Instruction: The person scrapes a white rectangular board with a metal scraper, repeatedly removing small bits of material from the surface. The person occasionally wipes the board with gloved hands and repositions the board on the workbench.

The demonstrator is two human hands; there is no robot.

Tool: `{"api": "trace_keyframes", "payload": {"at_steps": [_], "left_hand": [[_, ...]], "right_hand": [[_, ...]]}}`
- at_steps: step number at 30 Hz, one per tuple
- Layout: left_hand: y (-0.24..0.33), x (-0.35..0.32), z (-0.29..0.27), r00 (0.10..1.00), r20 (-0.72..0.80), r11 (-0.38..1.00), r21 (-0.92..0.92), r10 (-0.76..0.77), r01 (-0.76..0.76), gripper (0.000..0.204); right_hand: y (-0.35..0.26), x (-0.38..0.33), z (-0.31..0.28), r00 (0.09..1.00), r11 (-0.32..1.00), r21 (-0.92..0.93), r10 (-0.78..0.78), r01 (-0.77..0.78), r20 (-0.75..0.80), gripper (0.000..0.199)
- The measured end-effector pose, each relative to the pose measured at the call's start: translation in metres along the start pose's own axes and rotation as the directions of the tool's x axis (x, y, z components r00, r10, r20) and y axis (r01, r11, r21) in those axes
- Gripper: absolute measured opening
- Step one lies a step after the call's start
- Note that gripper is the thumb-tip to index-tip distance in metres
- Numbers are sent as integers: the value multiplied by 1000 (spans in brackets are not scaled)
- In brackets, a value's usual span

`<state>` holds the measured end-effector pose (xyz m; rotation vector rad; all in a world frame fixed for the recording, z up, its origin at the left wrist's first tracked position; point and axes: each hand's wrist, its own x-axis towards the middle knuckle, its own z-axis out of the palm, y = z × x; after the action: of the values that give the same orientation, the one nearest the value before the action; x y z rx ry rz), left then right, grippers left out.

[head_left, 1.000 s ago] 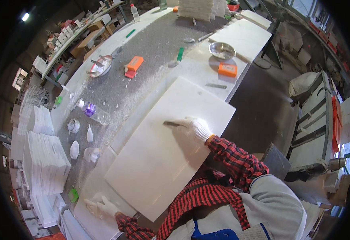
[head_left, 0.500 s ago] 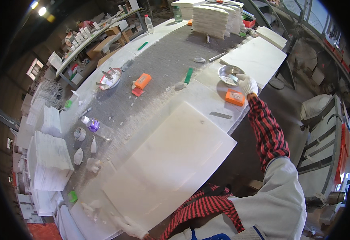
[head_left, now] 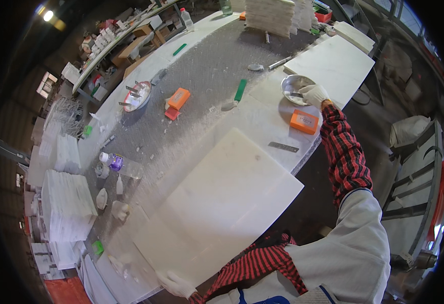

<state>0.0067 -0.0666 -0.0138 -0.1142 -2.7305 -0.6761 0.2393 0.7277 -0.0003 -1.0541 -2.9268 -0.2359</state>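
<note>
My right hand point(head_left: 314, 95), in a white glove, is closed at the rim of a shiny metal bowl point(head_left: 294, 85). A flat grey blade point(head_left: 296, 95), like a putty knife's, sticks out from its fingers into the bowl; the handle is hidden. Whitish material lies inside the bowl. My left hand point(head_left: 178, 285), also gloved, lies with fingers stretched out at the near edge of a large white stone slab point(head_left: 217, 202). Just below the bowl sits an orange box point(head_left: 304, 122), with a metal ruler point(head_left: 283, 147) nearer the slab.
Across the table lie a green-handled scraper point(head_left: 240, 90), another orange box point(head_left: 179, 98) and a bowl with blades point(head_left: 137, 96). A plastic bottle point(head_left: 123, 164) lies on its side. Stacked slabs stand at the left point(head_left: 68, 205) and far end point(head_left: 269, 18). A rack point(head_left: 414, 202) stands right.
My right hand has stayed at the metal bowl, and the blade in it has turned. My left hand has shifted slightly along the slab's near edge. The whole view has moved a little.
</note>
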Motion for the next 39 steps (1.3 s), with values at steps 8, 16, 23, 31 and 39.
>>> {"api": "trace_keyframes", "payload": {"at_steps": [8,16,23,31,39], "left_hand": [[9,-1,-7,1000,-10,997,74,-2,3,51],[9,3,2,988,-55,981,135,145,-137,47],[14,2,-11,990,-33,987,95,135,-131,49],[19,0,-17,971,88,969,86,223,-230,53],[13,6,-31,901,199,922,-99,387,-374,53]], "right_hand": [[-43,-47,-53,870,92,941,420,-326,260,32],[-162,-90,-71,944,88,961,226,-264,239,40],[-342,-147,-92,908,77,927,-187,-367,375,37],[-468,-175,-121,887,110,940,-310,-323,341,34],[-506,-184,-109,949,516,801,-88,304,-304,32]]}}
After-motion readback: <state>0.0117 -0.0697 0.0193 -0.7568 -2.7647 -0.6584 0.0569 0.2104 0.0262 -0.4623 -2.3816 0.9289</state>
